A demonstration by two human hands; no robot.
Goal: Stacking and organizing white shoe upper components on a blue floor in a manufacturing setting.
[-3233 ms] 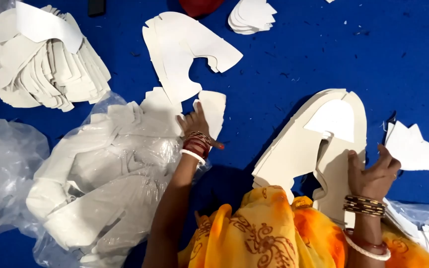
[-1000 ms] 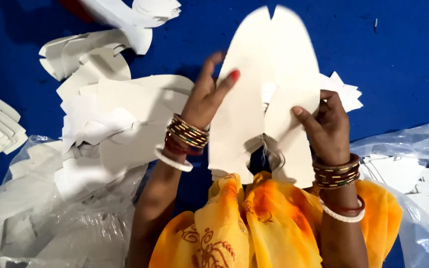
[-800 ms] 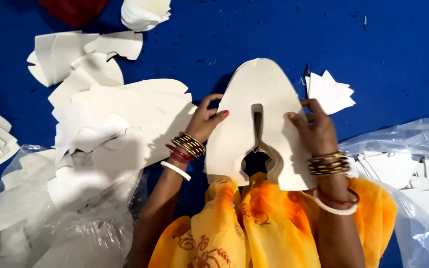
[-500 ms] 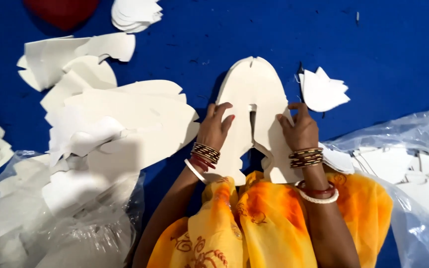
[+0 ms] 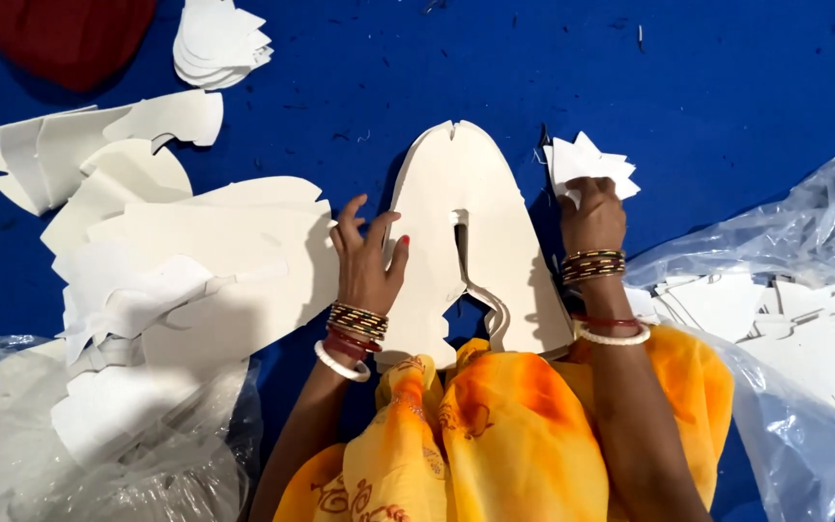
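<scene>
1. Blue cloth surface (image 5: 727, 87): carries everything in view; specked with small white scraps beyond both hands.
2. Clear plastic bag, right (image 5: 785, 319): lies just right of the right hand's wrist; holds flat white cut pieces, seen through the film.
3. Clear plastic bag, left (image 5: 99, 454): lies left of and below the left hand; holds more white cut pieces, partly spilling out at its top.
4. Loose pile of large white cut pieces (image 5: 195, 261): just left of the left hand, its nearest edge touching or all but touching the fingers.
5. Stack of horseshoe-shaped white pieces (image 5: 480, 213): lies flat between the two hands, rounded end pointing away from the person, slit and cut-out facing the orange garment (image 5: 495, 435).
6. Left hand (image 5: 369, 261): grip spread, fingers splayed, palm down on the left edge of the stack.
7. Right hand (image 5: 591, 215): grip curled, fingertips pinching a small bundle of white notched pieces (image 5: 591, 162) just beyond the stack's right edge.
8. Red object (image 5: 60, 39): far beyond the left hand, at the top corner.
9. Small stack of rounded white pieces (image 5: 216, 43): well beyond the left hand, beside the red object.
</scene>
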